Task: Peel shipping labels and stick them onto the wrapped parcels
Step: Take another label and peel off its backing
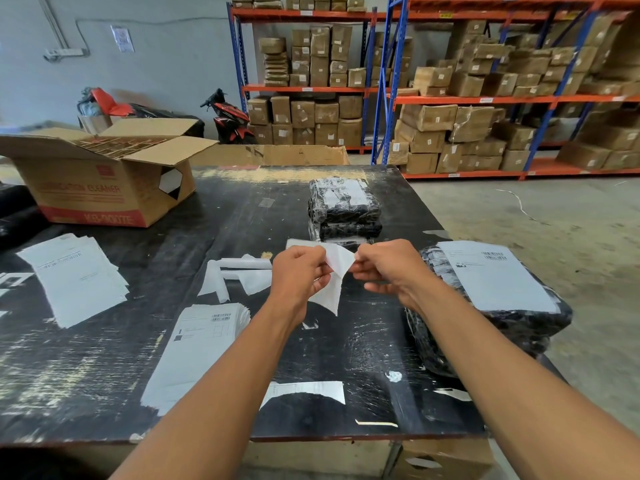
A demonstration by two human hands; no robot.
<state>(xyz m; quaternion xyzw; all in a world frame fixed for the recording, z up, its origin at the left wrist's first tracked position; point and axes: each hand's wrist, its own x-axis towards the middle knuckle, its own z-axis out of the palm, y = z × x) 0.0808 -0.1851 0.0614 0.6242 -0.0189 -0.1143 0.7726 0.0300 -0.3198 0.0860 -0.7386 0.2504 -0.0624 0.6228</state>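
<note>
Several orange-and-blue racks (485, 98) are holding brown cartons along the back of a warehouse, while a scuffed black worktable (104, 393) is filling the foreground. An open cardboard box (104, 188) is sitting at the table's far left corner. At the right edge, a large black-wrapped parcel (543, 329) is already carrying a white shipping label (495, 275) on its top face. A stack of smaller wrapped parcels (343, 206) is standing at the centre, just beyond the hands. Two piles of printed sheets are lying on the left half of the table: a fanned pile (76, 278) farther left and a nearer pile (204, 337) beside the left forearm, with loose backing strips (239, 275) lying just beyond it. Above the tabletop, the left hand (299, 275) and the right hand (391, 268) are pinching opposite edges of a single white label sheet (337, 275) with curled fingers, its lower corner hanging down between them.
</note>
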